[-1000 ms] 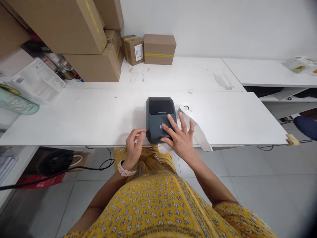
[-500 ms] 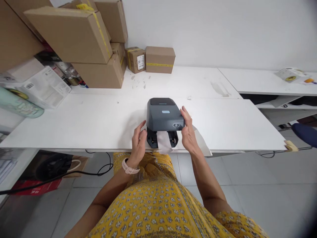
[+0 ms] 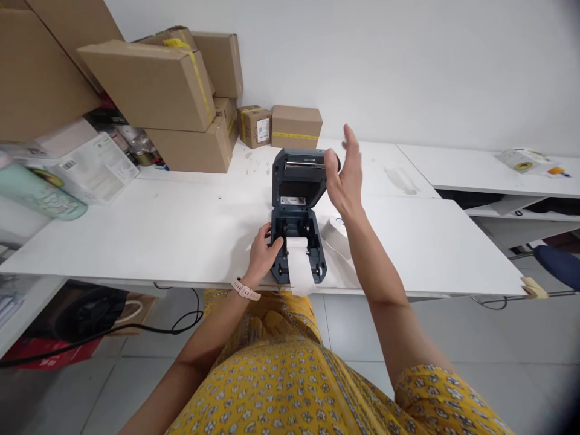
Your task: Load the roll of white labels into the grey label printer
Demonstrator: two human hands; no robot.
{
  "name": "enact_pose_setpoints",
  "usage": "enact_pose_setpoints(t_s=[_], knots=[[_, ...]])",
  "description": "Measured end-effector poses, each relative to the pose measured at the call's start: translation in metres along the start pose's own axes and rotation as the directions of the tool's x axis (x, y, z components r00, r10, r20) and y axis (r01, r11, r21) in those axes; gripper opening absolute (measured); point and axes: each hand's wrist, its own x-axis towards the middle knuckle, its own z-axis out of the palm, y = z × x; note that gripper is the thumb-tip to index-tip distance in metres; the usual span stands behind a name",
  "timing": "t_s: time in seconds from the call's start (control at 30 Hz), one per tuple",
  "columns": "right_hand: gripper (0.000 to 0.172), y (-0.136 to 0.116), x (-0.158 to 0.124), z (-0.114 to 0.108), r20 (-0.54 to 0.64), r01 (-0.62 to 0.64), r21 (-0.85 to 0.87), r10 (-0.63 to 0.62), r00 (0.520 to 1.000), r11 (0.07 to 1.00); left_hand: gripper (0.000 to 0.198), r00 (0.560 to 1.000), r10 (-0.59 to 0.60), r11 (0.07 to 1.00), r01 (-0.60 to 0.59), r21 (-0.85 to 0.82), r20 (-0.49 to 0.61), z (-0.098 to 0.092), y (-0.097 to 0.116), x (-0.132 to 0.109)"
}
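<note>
A dark grey label printer (image 3: 321, 260) stands at the table's front edge with its lid (image 3: 296, 184) raised and tilted back. Inside sits a small white paper roll (image 3: 297, 242), its loose strip (image 3: 301, 275) hanging over the front. My left hand (image 3: 263, 254) grips the printer's left wall, thumb over the rim and fingers outside. Beside the lid's upper right corner is my right hand (image 3: 347, 181), open with fingers apart; whether it touches the lid I cannot tell. A larger white paper roll (image 3: 334, 232) lies right of the printer, partly hidden by my right forearm.
Cardboard boxes (image 3: 149, 90) are stacked at the back left, with two smaller ones, including a long carton (image 3: 296, 127), along the wall. A mint-green bottle (image 3: 45, 193) and a white box (image 3: 95, 169) stand at the left. A black cable (image 3: 136, 320) runs below the table.
The printer's lid has swung up and back, exposing the inside and the paper roll. My right hand has risen with it, and my left hand has closed on the printer's side.
</note>
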Motion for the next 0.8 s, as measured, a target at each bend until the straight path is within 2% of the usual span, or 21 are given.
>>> enact_pose_setpoints(t_s=[0.03,0.07,0.1,0.13,0.17,0.2,0.23,0.27,0.3,0.37,0.47,0.53,0.6,0.7,0.8], knots=[[0.065,-0.004,-0.003,-0.003,-0.035,0.037,-0.028,-0.038,0.999,0.999,0.057,1.0,-0.005,0.999,0.005,0.042,0.004,-0.001,0.002,0.002],[0.059,-0.007,-0.007,-0.006,-0.012,0.076,-0.048,-0.076,0.997,0.996,0.057,1.0,-0.01,0.996,0.009,0.087,0.01,-0.001,0.004,0.005],[0.055,-0.007,-0.013,-0.007,0.086,0.109,-0.053,-0.105,0.991,0.993,0.057,1.0,-0.014,0.991,0.011,0.133,0.017,-0.002,0.006,0.007],[0.052,-0.005,-0.02,-0.007,0.254,0.137,-0.041,-0.123,0.959,0.99,0.057,1.0,-0.017,0.984,0.012,0.18,0.026,-0.004,0.008,0.01],[0.049,-0.001,-0.026,-0.005,0.452,0.157,-0.019,-0.131,0.882,0.987,0.058,0.999,-0.018,0.973,0.009,0.229,0.038,-0.005,0.011,0.012],[0.046,0.006,-0.032,-0.001,0.633,0.166,0.005,-0.132,0.763,0.986,0.058,0.998,-0.016,0.96,0.0,0.28,0.056,-0.007,0.013,0.015],[0.043,0.015,-0.038,0.005,0.764,0.161,0.027,-0.125,0.633,0.987,0.058,0.997,-0.012,0.942,-0.016,0.334,0.081,-0.009,0.016,0.018],[0.04,0.024,-0.043,0.011,0.844,0.143,0.046,-0.115,0.523,0.989,0.058,0.994,-0.008,0.92,-0.035,0.39,0.109,-0.011,0.018,0.02],[0.038,0.033,-0.047,0.018,0.89,0.117,0.062,-0.108,0.443,0.991,0.059,0.99,-0.006,0.895,-0.056,0.443,0.138,-0.012,0.021,0.022],[0.035,0.047,-0.051,0.031,0.937,0.069,0.082,-0.1,0.335,0.994,0.058,0.98,-0.009,0.841,-0.099,0.531,0.198,-0.015,0.025,0.026],[0.037,0.055,-0.05,0.039,0.978,0.08,0.088,-0.102,0.184,0.993,0.055,0.964,-0.017,0.774,-0.155,0.614,0.265,-0.016,0.029,0.029],[0.041,0.053,-0.043,0.037,0.986,0.087,0.102,-0.112,0.121,0.991,0.06,0.956,-0.02,0.743,-0.181,0.644,0.292,-0.016,0.03,0.03],[0.048,0.048,-0.032,0.032,0.986,0.049,0.136,-0.14,0.091,0.99,0.069,0.948,-0.011,0.725,-0.211,0.656,0.317,-0.016,0.03,0.03],[0.053,0.043,-0.014,0.024,0.981,-0.034,0.181,-0.178,0.078,0.983,0.079,0.939,0.017,0.704,-0.255,0.662,0.344,-0.017,0.031,0.029],[0.047,0.042,0.002,0.021,0.982,-0.015,0.183,-0.181,0.06,0.983,0.082,0.942,0.02,0.688,-0.256,0.679,0.335,-0.019,0.03,0.028]])
